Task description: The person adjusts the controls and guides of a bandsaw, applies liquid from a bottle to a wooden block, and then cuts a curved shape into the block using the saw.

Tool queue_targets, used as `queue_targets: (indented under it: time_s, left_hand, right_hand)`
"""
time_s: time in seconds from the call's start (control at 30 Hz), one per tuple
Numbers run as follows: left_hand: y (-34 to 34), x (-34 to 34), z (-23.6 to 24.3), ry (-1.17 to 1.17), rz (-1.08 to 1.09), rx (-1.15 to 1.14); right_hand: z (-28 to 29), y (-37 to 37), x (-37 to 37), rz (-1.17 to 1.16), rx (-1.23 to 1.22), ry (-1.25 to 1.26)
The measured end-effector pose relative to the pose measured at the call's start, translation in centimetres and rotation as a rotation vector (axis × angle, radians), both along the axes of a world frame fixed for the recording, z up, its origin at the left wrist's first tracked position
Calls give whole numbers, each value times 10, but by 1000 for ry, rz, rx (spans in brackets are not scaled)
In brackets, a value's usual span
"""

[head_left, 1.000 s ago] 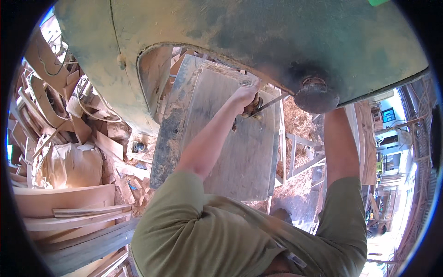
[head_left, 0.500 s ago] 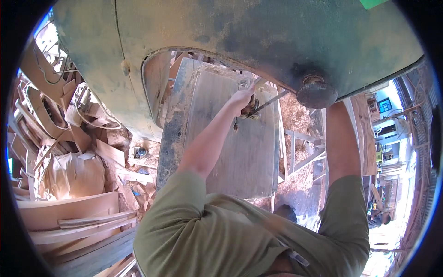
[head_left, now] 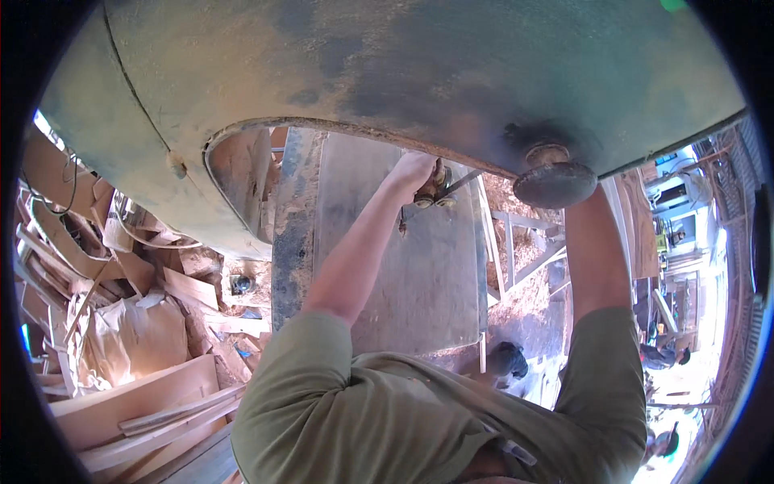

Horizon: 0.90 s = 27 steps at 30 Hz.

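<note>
My left hand (head_left: 414, 171) is closed at a metal fitting (head_left: 435, 192) that hangs over a large grey machine table (head_left: 387, 282). Its fingertips are partly hidden, so the exact grip is hard to see. A thin bar runs from the fitting up to the right. Above hangs a big worn green-grey machine housing (head_left: 419, 73) with a curved cut-out along its lower edge. A round dark knob (head_left: 556, 185) sticks out from the housing on the right. My right forearm (head_left: 598, 250) reaches up behind that knob and the housing's edge, which hide the right hand.
Wooden offcuts and curved boards (head_left: 137, 395) are heaped on the left beside a bulging pale sack (head_left: 141, 335). A pale frame (head_left: 516, 250) stands right of the table, above sawdust. Another person (head_left: 665, 355) is far off at the right.
The housing and its knob now sit lower in view, and the left-hand pile has shifted down and left. My left hand stays at the metal fitting; my right arm is still raised.
</note>
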<state>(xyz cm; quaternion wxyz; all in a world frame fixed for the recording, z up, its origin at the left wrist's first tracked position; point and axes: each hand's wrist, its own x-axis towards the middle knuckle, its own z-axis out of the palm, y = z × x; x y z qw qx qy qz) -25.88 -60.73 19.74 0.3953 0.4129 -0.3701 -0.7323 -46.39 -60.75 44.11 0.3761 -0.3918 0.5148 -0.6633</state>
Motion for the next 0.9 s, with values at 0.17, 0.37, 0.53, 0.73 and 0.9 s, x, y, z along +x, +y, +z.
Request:
queue_targets:
  time_s: [0.17, 0.37, 0.53, 0.73, 0.9]
  left_hand:
    - [3, 4, 11, -45, 50, -25]
    - [22, 42, 10, -21, 76, 34]
    - [121, 115, -51, -494, 102, -238]
    - [247, 205, -38, -655, 332, -309]
    - [194, 190, 73, -921, 719, -1236]
  right_hand:
    - [3, 0, -1, 2, 8, 2]
    - [0, 1, 4, 28, 18, -7]
    - [-15, 10, 2, 27, 19, -28]
    - [-11, 9, 18, 87, -15, -133]
    - [-11, 3, 27, 136, -39, -216]
